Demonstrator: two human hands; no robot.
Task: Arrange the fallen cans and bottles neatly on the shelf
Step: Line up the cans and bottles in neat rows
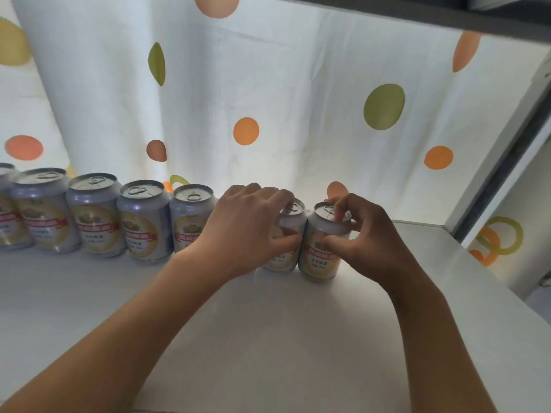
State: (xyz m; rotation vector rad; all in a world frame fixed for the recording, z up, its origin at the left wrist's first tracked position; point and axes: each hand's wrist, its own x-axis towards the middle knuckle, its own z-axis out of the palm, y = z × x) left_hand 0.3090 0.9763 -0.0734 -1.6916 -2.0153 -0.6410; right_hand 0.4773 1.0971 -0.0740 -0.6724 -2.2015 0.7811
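Note:
Several silver cans with yellow and red labels stand upright in a row along the back of the white shelf [268,338]; one of them is the can [143,222] left of centre. My left hand [247,228] wraps around an upright can [286,251], covering most of it. Touching that can on its right stands another upright can [320,251]. My right hand [363,234] grips this one, thumb on its label and fingertips on its lid.
A white curtain with orange and green dots [298,114] hangs right behind the cans. A dark shelf edge [417,13] runs overhead. A white upright post [501,162] bounds the shelf on the right.

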